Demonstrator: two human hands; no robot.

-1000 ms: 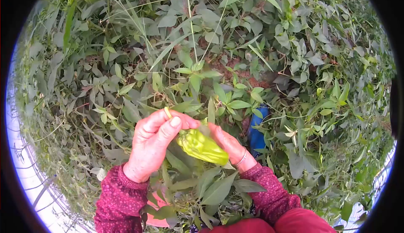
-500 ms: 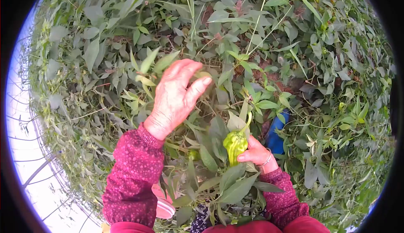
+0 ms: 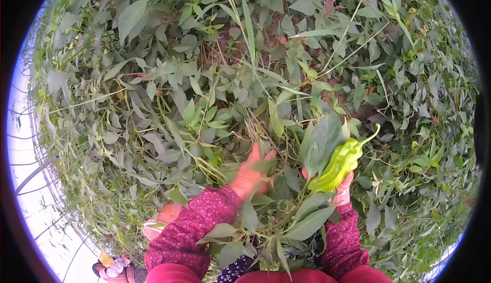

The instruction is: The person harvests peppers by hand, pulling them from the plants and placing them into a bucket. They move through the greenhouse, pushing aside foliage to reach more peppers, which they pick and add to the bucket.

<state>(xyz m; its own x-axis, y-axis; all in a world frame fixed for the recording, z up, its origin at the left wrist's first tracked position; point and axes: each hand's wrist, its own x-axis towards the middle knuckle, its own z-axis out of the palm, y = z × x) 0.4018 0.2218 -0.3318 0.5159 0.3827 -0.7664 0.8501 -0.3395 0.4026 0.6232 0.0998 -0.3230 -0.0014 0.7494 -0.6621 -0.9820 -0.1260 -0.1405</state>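
Holding the green pepper (image 3: 341, 160) by its lower body, the right hand (image 3: 343, 193) clamps round it, stem (image 3: 372, 135) free above the grip — probably light, crisp, bruisable, best held mid-body. Left of that grip, the left hand (image 3: 250, 176) parts its fingers among leaves (image 3: 249, 216).

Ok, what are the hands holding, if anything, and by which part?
The right hand holds a green pepper by its lower body, stem free. Whether the left hand grips anything can't be told.

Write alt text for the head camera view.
A right hand holds a long, lumpy, light-green pepper, while the left hand is among dense green leafy plants. Both sleeves are speckled magenta fabric.
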